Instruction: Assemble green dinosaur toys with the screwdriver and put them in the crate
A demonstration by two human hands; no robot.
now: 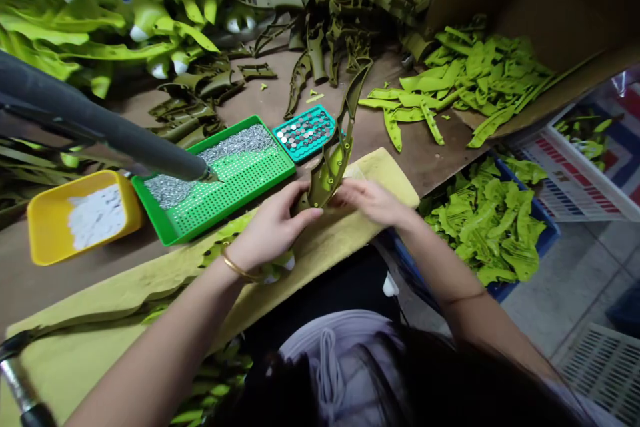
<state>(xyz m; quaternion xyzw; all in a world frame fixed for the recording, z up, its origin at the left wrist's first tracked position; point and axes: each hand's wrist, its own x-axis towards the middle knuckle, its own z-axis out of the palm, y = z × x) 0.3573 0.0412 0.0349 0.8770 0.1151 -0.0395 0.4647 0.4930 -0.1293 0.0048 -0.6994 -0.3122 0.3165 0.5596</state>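
A hollow olive-green plastic shell [327,170] with a lime-green inner piece and small screw posts stands tilted between my hands, its narrow end pointing up and away. My left hand [280,220] grips its lower left side, thumb in front. On the lower right, my right hand [367,200] has its fingers closed at the shell's base; the fingertips are partly hidden behind it. Beneath both hands lies a yellow foam pad [385,177]. Under my left wrist, a lime-green plastic piece [225,240] rests on the pad.
A dark rod-shaped tool [110,123] with a thin tip slants over a green tray [220,207] of screws. Nearby are a teal tray [320,117] of small metal discs and a yellow bin [45,227]. Green parts [480,73] lie in heaps; a blue crate [547,233] stands right.
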